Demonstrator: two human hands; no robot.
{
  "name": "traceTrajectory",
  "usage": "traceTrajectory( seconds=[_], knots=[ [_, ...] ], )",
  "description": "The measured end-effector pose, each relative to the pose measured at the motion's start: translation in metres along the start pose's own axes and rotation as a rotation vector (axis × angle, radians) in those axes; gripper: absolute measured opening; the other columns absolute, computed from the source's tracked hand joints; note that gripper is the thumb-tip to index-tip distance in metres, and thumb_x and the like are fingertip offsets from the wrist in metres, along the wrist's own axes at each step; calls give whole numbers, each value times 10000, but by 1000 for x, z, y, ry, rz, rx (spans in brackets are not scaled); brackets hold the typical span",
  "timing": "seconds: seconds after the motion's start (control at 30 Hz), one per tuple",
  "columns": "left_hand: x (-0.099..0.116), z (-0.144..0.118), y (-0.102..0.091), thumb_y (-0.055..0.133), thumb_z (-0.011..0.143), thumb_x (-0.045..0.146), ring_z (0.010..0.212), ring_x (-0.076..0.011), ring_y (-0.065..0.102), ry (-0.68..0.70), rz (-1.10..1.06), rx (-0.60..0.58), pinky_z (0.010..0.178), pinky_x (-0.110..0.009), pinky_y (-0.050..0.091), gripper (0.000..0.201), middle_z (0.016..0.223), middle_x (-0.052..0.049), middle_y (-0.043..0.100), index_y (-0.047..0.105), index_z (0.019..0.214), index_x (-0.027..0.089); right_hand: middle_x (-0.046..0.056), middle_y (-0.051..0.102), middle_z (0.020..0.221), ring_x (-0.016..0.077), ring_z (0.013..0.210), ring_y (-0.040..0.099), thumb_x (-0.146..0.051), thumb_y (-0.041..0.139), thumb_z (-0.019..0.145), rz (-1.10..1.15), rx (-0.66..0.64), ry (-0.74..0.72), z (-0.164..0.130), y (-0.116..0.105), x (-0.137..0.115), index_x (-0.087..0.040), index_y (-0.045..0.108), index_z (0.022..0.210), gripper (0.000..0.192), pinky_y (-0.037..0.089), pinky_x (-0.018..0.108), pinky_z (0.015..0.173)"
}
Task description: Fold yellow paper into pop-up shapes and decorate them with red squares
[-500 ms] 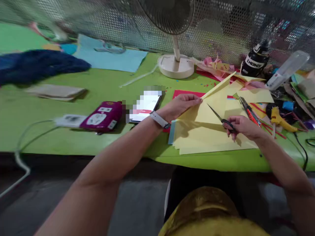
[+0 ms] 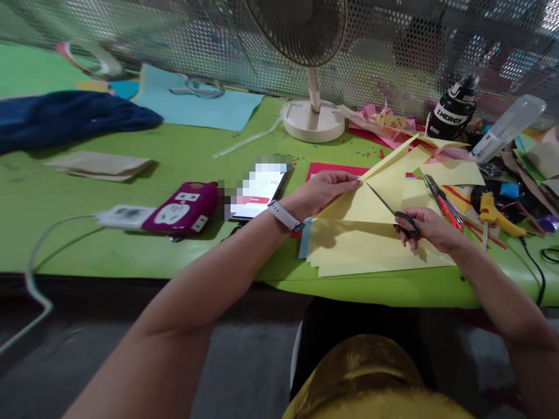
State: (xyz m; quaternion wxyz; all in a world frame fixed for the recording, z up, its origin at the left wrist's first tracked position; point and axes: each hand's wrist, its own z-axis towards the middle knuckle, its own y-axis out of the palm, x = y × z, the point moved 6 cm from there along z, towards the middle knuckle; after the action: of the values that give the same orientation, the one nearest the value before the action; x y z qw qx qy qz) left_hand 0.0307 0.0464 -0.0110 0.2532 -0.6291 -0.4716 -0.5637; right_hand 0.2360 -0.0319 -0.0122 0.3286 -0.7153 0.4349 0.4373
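My left hand (image 2: 334, 187) pinches the edge of a folded yellow paper sheet (image 2: 384, 174), holding it raised and slanted. My right hand (image 2: 421, 227) grips a pair of scissors (image 2: 386, 205) by their black handles. The blades point up and left across the raised sheet, with the tip close to my left fingers; whether they are parted I cannot make out. Beneath lies a stack of yellow paper (image 2: 349, 250), with a red sheet (image 2: 321, 169) and a blue edge showing under it. A utility knife (image 2: 443, 203) rests just beyond my right hand.
Left of my left arm lie a phone (image 2: 257, 186) and a purple power outlet box (image 2: 186, 209) with a plugged adapter. A fan (image 2: 313, 119) stands at the back. On the right are a black bottle (image 2: 452, 110), a clear bottle (image 2: 509, 129), a yellow glue gun (image 2: 500, 215) and paper scraps.
Both hands keep their holds on the paper and scissors, with hardly any shift. The view has moved very slightly, and the phone's screen display differs.
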Motion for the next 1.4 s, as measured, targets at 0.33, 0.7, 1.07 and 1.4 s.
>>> traceTrajectory(
  seconds=[0.33, 0.7, 1.07, 1.4],
  knots=[
    [-3, 2, 2, 800, 800, 246, 670, -111, 671, 1, -25, -18, 673, -238, 541, 113, 796, -15, 754, 750, 861, 166, -17, 669, 580, 48, 365, 529, -674, 826, 622, 27, 6, -11, 0, 4, -3, -164, 585, 746, 577, 441, 162, 362],
    [-3, 3, 2, 841, 753, 265, 652, -107, 666, 15, -34, -22, 637, -222, 527, 167, 771, -8, 750, 752, 851, 163, -19, 663, 583, 44, 373, 501, -602, 856, 629, 1, 11, -22, 0, 3, -3, -167, 581, 751, 529, 421, 171, 361],
    [-6, 4, -1, 870, 714, 312, 685, -126, 677, 21, -45, -5, 667, -244, 540, 250, 801, -28, 757, 748, 866, 155, -23, 666, 582, 40, 375, 492, -575, 884, 601, 18, 27, -10, 1, 2, -2, -167, 594, 736, 519, 423, 170, 358],
    [-4, 3, 0, 834, 755, 267, 667, -118, 676, 10, -30, 8, 654, -236, 540, 167, 788, -18, 750, 746, 853, 164, -21, 675, 576, 37, 358, 498, -567, 890, 596, 42, 38, -31, 3, 2, 0, -168, 593, 724, 513, 408, 160, 336]
  ],
)
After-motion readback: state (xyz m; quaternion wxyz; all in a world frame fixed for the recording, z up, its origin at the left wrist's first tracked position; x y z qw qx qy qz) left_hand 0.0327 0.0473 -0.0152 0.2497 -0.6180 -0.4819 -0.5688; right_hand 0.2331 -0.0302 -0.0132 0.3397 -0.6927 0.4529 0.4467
